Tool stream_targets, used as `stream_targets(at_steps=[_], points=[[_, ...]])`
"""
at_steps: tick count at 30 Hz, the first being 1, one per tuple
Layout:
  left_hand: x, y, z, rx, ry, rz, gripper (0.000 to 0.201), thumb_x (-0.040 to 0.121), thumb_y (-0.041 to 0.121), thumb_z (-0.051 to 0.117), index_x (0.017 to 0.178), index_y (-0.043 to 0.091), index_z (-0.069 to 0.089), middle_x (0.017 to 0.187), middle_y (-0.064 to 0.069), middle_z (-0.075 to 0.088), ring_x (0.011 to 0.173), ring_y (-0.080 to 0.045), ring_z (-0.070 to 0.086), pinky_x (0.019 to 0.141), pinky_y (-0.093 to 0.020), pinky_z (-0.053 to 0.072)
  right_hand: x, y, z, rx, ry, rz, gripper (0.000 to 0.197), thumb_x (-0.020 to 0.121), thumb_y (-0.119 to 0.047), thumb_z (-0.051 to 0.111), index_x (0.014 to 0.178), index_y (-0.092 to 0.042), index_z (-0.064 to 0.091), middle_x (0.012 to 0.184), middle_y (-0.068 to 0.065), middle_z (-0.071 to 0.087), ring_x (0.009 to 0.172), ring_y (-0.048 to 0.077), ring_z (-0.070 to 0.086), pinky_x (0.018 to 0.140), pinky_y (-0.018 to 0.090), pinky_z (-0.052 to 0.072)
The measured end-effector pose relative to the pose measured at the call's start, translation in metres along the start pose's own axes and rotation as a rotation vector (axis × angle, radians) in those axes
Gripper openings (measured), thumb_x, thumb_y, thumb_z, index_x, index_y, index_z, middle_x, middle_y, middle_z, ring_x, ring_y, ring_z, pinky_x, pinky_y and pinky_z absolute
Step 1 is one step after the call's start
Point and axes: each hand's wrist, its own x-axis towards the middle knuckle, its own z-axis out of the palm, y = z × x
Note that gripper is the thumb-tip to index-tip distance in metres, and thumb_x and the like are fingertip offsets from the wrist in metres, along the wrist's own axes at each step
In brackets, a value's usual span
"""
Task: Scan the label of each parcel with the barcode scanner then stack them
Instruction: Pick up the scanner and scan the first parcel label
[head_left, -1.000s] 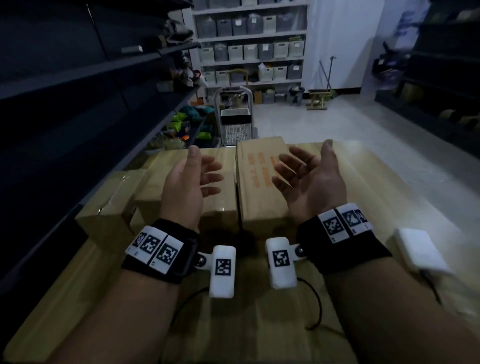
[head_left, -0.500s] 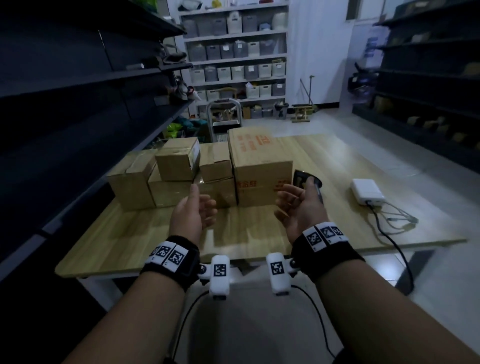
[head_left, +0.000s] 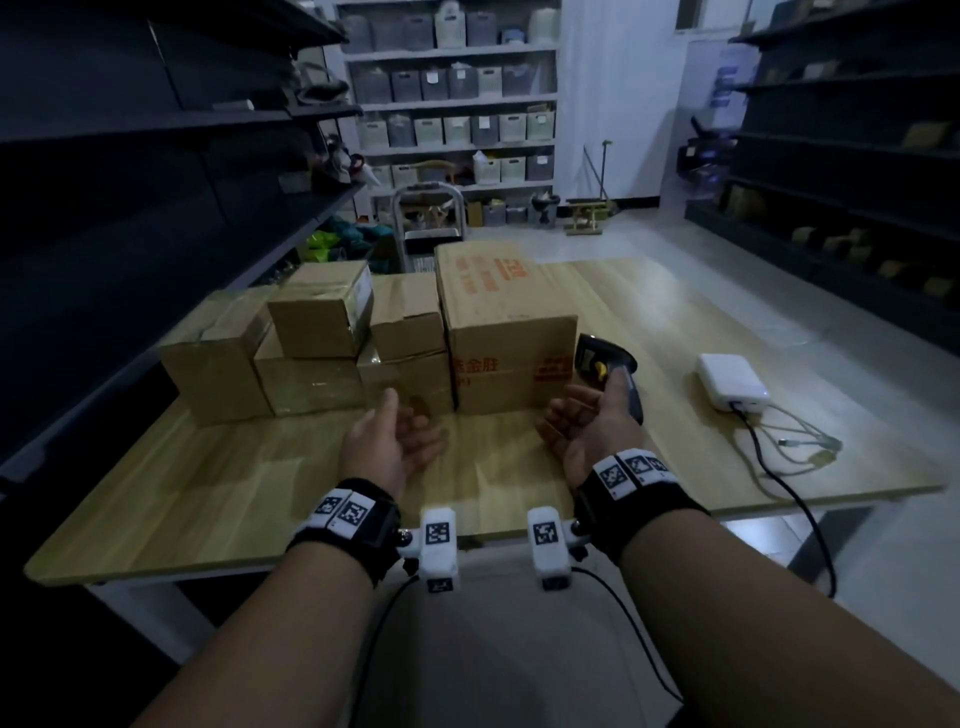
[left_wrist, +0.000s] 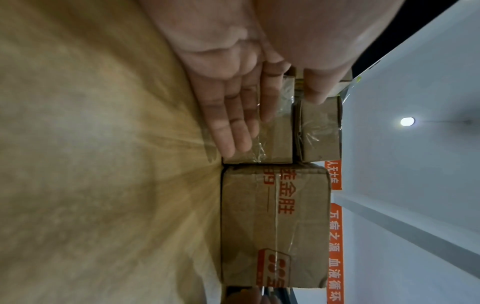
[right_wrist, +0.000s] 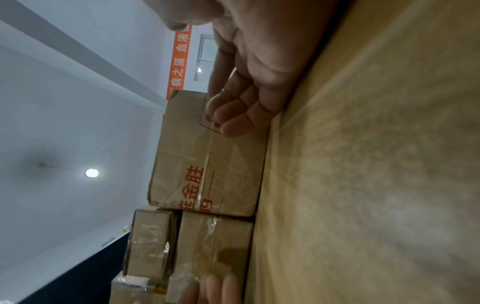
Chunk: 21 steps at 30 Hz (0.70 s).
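Several brown cardboard parcels sit at the back left of the wooden table (head_left: 218, 478). The biggest, a long box with red print (head_left: 511, 353) (left_wrist: 272, 226) (right_wrist: 207, 164), stands on the right of the group. Smaller taped boxes (head_left: 322, 317) (left_wrist: 319, 127) (right_wrist: 213, 246) are piled to its left. A black barcode scanner (head_left: 605, 364) lies just right of the big box. My left hand (head_left: 400, 441) (left_wrist: 233, 115) and right hand (head_left: 582, 421) (right_wrist: 241, 102) hover palms inward in front of the parcels, fingers relaxed, holding nothing. The right thumb partly hides the scanner's handle.
A white adapter box (head_left: 732, 379) with trailing cables (head_left: 795, 447) lies at the table's right. Dark shelving (head_left: 130, 171) runs along the left, more shelving (head_left: 852, 171) on the right. A hand trolley (head_left: 428, 218) stands behind the table.
The view has pulled back from the parcels, so the whole table shows. Both hands have drawn back toward the table's front edge, still empty.
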Motion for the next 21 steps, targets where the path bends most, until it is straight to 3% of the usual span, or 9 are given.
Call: stream_targets(at_steps=[3,7,11,17,21], points=[[0.009,-0.001,0.001,0.038,-0.014,0.014,0.034,0.11,0.036,0.065,0.113,0.002,0.064,0.095,-0.019,0.073,0.087,-0.038,0.075,0.087,-0.06,0.068,0.004,0.001,0.005,-0.031,-0.021,-0.018,0.071,0.103,-0.072,0.05,0.095,-0.006,0.071,0.068,0.01,0.068,0.064,0.028,0.067,0.067,0.043,0.065],[0.006,-0.007,0.0,0.148,-0.048,0.076,0.028,0.109,0.034,0.068,0.109,0.006,0.067,0.089,-0.012,0.078,0.082,-0.032,0.078,0.085,-0.055,0.069,0.01,0.001,0.001,0.019,-0.04,-0.016,0.068,0.103,-0.071,0.051,0.103,-0.006,0.071,0.068,0.009,0.069,0.067,0.027,0.069,0.07,0.043,0.064],[0.003,-0.012,-0.001,0.244,-0.063,0.123,0.027,0.106,0.036,0.072,0.107,0.009,0.069,0.086,-0.007,0.081,0.074,-0.023,0.079,0.084,-0.051,0.069,0.008,-0.001,-0.001,0.073,-0.038,-0.02,0.066,0.104,-0.069,0.052,0.118,-0.008,0.071,0.094,0.013,0.071,0.088,0.031,0.07,0.076,0.044,0.063],[-0.003,-0.011,-0.001,0.236,-0.054,0.144,0.023,0.107,0.031,0.072,0.104,0.009,0.068,0.089,-0.012,0.079,0.071,-0.02,0.079,0.085,-0.051,0.068,0.0,-0.003,0.0,0.123,-0.043,-0.018,0.062,0.104,-0.068,0.054,0.119,-0.01,0.07,0.12,0.018,0.072,0.108,0.033,0.071,0.083,0.045,0.062],[-0.001,-0.012,-0.006,0.22,-0.027,0.167,0.021,0.106,0.03,0.072,0.099,0.011,0.069,0.086,-0.01,0.079,0.074,-0.022,0.078,0.079,-0.046,0.067,0.001,-0.002,-0.003,0.099,-0.052,-0.014,0.067,0.103,-0.07,0.053,0.119,-0.008,0.072,0.106,0.014,0.074,0.098,0.03,0.072,0.081,0.042,0.061]])
